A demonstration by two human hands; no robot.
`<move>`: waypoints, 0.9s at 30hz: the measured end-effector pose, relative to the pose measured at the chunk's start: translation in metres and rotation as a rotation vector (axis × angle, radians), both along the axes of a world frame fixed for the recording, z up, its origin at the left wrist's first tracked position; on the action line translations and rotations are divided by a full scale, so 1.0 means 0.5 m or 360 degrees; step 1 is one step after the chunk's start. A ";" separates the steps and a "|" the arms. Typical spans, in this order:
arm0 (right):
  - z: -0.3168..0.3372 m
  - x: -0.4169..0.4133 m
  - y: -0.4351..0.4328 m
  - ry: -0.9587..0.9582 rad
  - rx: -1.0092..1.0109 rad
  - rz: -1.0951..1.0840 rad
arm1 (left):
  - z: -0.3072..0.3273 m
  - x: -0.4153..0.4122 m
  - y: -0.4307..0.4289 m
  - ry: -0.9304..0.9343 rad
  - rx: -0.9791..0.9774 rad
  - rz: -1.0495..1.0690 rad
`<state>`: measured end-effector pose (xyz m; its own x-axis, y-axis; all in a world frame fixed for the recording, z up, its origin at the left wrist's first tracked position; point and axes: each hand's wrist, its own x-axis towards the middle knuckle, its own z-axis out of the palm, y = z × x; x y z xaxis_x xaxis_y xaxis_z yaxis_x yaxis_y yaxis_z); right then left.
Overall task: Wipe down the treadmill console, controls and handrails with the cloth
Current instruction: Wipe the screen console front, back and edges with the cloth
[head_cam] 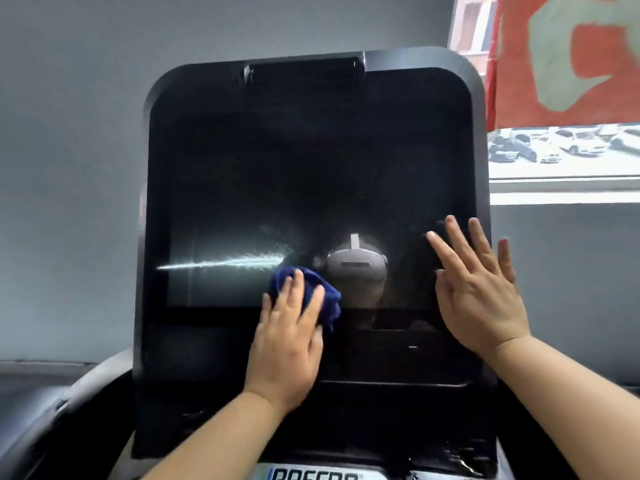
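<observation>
Bunching under the left hand [287,344], blue cloth [329,299].

One console [311,150], one cloth [330,296], one left hand [289,344], one right hand [481,296].

Cloth [317,289] under left hand [289,341] on console [311,161]; right hand [481,292] rightward.
</observation>
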<state>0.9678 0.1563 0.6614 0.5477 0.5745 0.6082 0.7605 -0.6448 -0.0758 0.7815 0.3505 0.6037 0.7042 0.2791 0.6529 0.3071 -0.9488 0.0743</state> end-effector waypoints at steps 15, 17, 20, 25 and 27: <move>0.110 0.105 0.071 0.0354 0.0666 -0.0008 | 0.101 0.096 0.028 -0.0152 -0.0006 0.0130; 0.110 0.106 0.071 0.0320 0.0667 0.0031 | 0.082 0.066 0.023 0.0121 0.0318 -0.0180; 0.118 0.109 0.068 0.0311 0.0613 0.0056 | 0.123 0.062 0.104 0.0205 0.0540 -0.0149; 0.199 0.146 0.101 0.0493 0.0802 0.0105 | 0.208 0.119 0.128 -0.0450 -0.0518 0.0715; 0.204 0.152 0.118 0.0504 0.0908 0.0067 | 0.185 0.139 0.074 -0.0468 -0.0418 0.0597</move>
<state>1.0440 0.2151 0.7633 0.7344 0.2344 0.6370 0.6691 -0.4073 -0.6216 0.8510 0.3876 0.6962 0.3231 0.6564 0.6817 0.5514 -0.7160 0.4281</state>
